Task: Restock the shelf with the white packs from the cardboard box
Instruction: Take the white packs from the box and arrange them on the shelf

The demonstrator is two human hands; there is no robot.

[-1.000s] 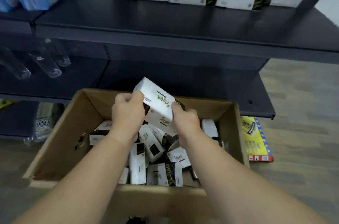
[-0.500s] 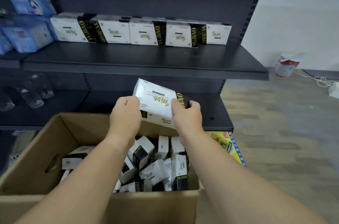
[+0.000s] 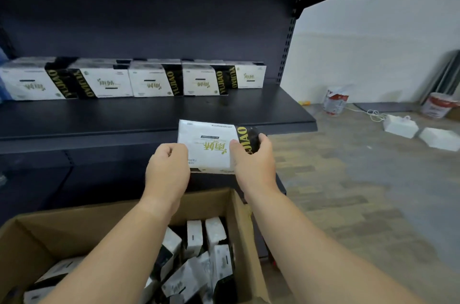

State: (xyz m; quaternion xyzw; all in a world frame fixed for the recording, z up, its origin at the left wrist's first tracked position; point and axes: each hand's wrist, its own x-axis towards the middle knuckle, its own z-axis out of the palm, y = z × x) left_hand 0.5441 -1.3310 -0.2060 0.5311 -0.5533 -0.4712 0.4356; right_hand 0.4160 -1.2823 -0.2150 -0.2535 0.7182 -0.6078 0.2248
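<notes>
Both hands hold one white pack (image 3: pixel 207 146) up in front of the shelf (image 3: pixel 159 114), just at its front edge, above the far end of the cardboard box (image 3: pixel 239 229). Left hand (image 3: pixel 167 174) grips the pack's left end w/ fingers curled round it; right hand (image 3: pixel 254 161) grips the right, black-banded end, thumb on top, fingers wrapped behind. Pack lies roughly flat, label up, gold lettering on the black strip at 3 o'clock. On the shelf, at 11 o'clock from the held pack, a row of same packs (image 3: pixel 154 80) stands side by side against the back panel, touching each other. Box sits at 6 o'clock, open, w/ more packs (image 3: pixel 199 261) heaped loose inside, tilted every which way. Off at 3 o'clock on the floor (image 3: pixel 348 179): two paint buckets (image 3: pixel 334 102) near the wall, a white cable, white blocks (image 3: pixel 400 126) just beside it.
</notes>
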